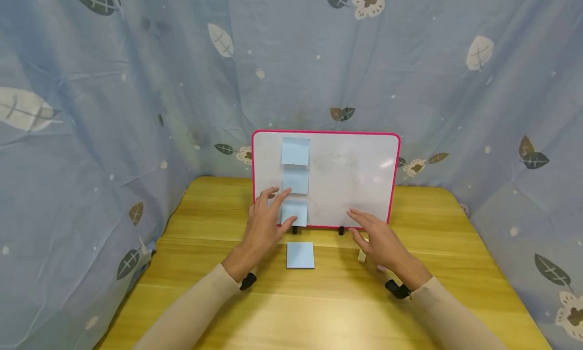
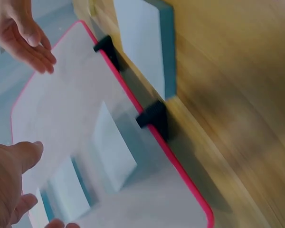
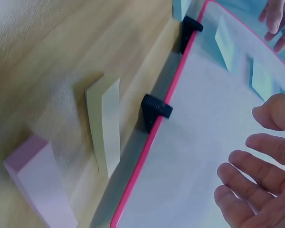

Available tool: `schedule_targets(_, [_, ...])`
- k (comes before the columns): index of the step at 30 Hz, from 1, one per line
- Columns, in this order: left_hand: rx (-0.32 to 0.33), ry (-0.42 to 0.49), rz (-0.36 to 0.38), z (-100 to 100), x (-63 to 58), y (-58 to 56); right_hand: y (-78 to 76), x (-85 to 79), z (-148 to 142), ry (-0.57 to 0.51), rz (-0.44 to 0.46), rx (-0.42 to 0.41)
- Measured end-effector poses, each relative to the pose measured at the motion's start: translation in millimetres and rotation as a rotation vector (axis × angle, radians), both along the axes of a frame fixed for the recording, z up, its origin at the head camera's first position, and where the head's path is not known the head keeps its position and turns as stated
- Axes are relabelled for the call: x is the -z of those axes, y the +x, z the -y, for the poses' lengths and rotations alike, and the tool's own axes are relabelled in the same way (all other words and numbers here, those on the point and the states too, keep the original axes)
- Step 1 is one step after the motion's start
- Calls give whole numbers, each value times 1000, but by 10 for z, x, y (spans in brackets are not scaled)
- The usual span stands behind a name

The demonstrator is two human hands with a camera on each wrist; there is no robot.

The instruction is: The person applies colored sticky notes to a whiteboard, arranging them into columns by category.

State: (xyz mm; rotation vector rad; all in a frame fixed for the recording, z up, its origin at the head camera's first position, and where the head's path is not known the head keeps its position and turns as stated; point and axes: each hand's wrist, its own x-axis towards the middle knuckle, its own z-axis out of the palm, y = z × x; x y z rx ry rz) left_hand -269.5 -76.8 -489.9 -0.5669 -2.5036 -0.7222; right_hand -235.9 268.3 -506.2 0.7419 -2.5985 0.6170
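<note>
A whiteboard (image 1: 355, 178) with a pink rim stands on the table, and three blue sticky notes run down its left part: a top note (image 1: 295, 151), a middle note (image 1: 298, 180) and a bottom note (image 1: 298, 208). My left hand (image 1: 264, 221) hovers before the lower notes, fingers spread and holding nothing; in the left wrist view its thumb is apart from the paper. On the other side my right hand (image 1: 378, 241) hangs before the board's lower right, fingers extended and holding nothing. Between my hands a blue sticky-note pad (image 1: 300, 255) lies on the table.
Beneath my right hand are a yellow sticky-note pad (image 3: 104, 126) and a pink one (image 3: 40, 180). Two black clip feet, a left one (image 2: 154, 118) and a right one (image 2: 108, 50), support the board's lower edge. A patterned blue curtain (image 1: 291, 61) surrounds the wooden table (image 1: 319, 314).
</note>
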Motion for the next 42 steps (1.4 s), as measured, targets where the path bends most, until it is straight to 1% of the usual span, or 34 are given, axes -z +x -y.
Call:
schedule_targets(3, [65,-3,13,-83,-7,34,27,8,-65,-14,-2,18])
schedule_targets(6, [117,-8,22,-162,-13,62,53,10,-118,-12,17,28])
schedule_targets(12, [217,-64,60,-327,-13,113,127,15,-231,10,64,42])
schedule_targets(16, [284,-115,117,-445,-6,110,146,26,-287,8,95,50])
schedule_targets(18, [312,-155,147,-504,4,106,153,46,-304,9,119,57])
schedule_targets(21, [356,-200,202,-582,28,113,169,83,-318,29,158,65])
schedule_targets(25, [410,-245,276,-684,92,124,198,139,-338,72,222,84])
schedule_targets(28, [439,-283,300,-783,144,110,223,171,-370,96,252,92])
schedule_targets(30, [451,-314,309,-861,170,87,240,193,-399,109,254,88])
schedule_targets(35, [479,-368,340,-1044,232,33,272,255,-424,134,226,66])
schedule_targets(42, [499,-450,369,-1182,313,43,311,336,-410,133,184,26])
